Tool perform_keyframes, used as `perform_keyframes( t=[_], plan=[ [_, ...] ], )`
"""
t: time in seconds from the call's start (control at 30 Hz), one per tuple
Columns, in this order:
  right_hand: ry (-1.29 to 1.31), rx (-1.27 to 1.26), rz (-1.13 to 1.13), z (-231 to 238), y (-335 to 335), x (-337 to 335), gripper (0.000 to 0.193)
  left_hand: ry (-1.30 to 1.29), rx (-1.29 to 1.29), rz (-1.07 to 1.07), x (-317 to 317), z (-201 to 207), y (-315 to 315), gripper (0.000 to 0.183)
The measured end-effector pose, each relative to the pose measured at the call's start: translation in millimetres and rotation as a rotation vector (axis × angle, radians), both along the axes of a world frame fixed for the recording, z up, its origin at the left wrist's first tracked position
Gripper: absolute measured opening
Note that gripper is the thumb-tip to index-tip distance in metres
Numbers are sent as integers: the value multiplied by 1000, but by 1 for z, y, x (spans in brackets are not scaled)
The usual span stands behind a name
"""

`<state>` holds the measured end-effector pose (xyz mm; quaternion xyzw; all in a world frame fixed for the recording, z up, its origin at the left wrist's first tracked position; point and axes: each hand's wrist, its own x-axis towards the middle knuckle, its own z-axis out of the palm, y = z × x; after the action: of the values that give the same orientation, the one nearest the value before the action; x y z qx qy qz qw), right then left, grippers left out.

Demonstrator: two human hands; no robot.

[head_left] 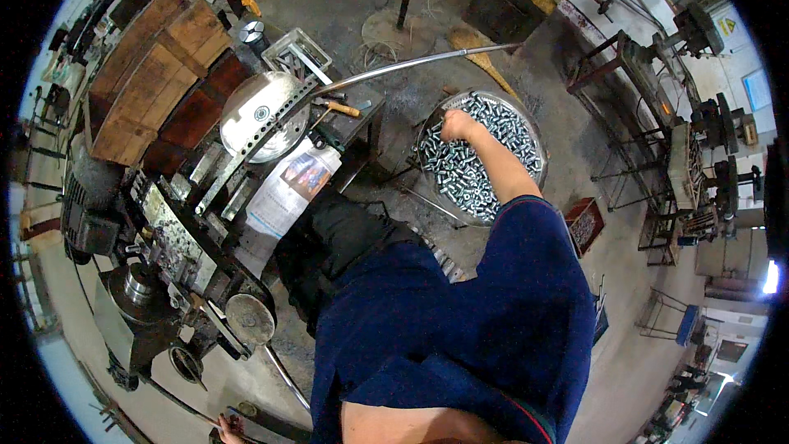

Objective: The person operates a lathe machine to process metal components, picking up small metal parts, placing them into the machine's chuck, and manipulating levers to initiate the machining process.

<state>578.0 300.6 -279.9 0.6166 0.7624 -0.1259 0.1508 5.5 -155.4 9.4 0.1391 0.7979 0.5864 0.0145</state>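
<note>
My right hand [460, 126] reaches out to the far left part of a round metal basin [538, 127]. Its fingers curl down at the heap of short shiny metal sleeves [470, 174] that fills the basin; whatever they hold is hidden. Far off at the lower left edge, my left hand [233, 427] is small and partly cut off. Dark smudges show on it, and its fingers look bent beside a dark rod [177, 399] of the machine. What they close on cannot be made out.
To my left stands a lathe-like machine with a chuck [138, 286] and a handwheel [248, 318]. A round metal plate [261, 115], a printed sheet [288, 189] and a wooden-handled tool [343, 108] lie on it. A long bar [411, 63] juts toward the basin. A red box [583, 226] sits right.
</note>
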Motion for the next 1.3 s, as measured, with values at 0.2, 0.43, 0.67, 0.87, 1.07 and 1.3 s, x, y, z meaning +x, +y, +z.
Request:
perform_keyframes(
  t=[0.2, 0.43, 0.67, 0.87, 1.07, 1.3],
  plan=[
    [31, 46, -233, 28, 3, -23, 33, -43, -102, -5, 0, 7, -6, 33],
    [-10, 85, -244, 20, 1, -20, 34, 202, -362, -290, -171, -110, -134, 36],
    [33, 202, -190, 60, -21, -26, 27, 323, -1095, -360, -185, -83, -117, 38],
    [1160, 211, 205, 119, -59, -140, 30, 142, -484, -342, -149, -15, -36, 37],
    [1501, -229, 739, 226, -131, -343, 46, -74, -179, -831, -10, 9, 160, 31],
    [1614, -185, 889, 263, -167, -412, 30, -882, 453, -1131, 28, -19, 175, 35]
  ],
)
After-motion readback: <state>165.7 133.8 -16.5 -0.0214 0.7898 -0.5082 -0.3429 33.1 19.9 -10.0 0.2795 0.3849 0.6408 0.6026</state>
